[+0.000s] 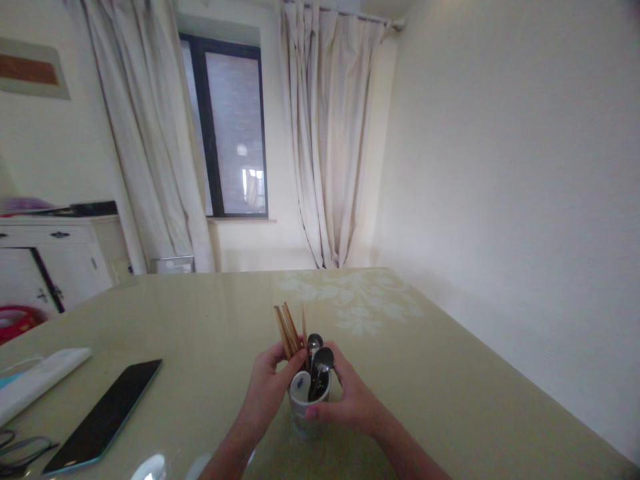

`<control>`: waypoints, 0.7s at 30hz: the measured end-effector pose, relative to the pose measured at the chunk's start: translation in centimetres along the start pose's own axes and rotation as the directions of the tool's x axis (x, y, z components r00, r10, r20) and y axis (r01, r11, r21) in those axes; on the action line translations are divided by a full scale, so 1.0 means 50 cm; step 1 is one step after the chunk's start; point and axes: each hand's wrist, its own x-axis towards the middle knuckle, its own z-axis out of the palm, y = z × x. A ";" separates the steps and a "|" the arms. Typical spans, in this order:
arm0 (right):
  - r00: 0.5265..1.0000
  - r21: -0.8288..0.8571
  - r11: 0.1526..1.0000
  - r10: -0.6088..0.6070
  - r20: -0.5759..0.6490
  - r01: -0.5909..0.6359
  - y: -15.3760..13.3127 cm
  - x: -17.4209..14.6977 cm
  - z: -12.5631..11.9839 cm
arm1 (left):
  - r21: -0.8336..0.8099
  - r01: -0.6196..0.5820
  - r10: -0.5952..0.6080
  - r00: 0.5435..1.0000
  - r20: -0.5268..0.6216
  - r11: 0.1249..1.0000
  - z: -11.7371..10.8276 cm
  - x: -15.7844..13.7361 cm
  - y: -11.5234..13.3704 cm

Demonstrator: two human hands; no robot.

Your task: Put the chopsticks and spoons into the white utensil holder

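Note:
A pale cup (303,421) stands on the table in front of me, holding cutlery. My right hand (347,393) is closed around its right side, thumb across the front near the rim. At the cup's left rim, my left hand (273,381) pinches several wooden chopsticks (285,330) between thumb and fingers; their lower ends are hidden. One more thin wooden stick (303,323) rises just right of them. Two metal spoons (323,360) stand bowl-up in the cup, close to my right fingers. A white spoon-like piece (301,385) sits inside the front left of the rim.
On the table (210,320), a dark tablet or large phone (107,413) lies at the left, beside a white flat object (45,380) and glasses (27,453). A wall (525,200) runs along the right edge. A white cabinet (75,253) stands beyond the left side.

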 end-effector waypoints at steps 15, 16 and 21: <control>1.000 0.009 1.000 -0.027 -0.012 0.028 0.008 -0.001 0.001 | -0.103 -0.030 0.023 0.998 -0.063 0.994 0.011 -0.010 0.037; 0.999 0.013 0.999 -0.032 -0.003 0.032 0.006 0.000 0.001 | -0.123 -0.021 0.014 0.998 -0.064 0.992 0.010 -0.010 0.043; 0.999 -0.002 0.999 -0.036 -0.007 0.036 0.006 0.000 0.001 | -0.232 -0.026 -0.001 0.993 -0.118 0.972 -0.001 -0.012 0.065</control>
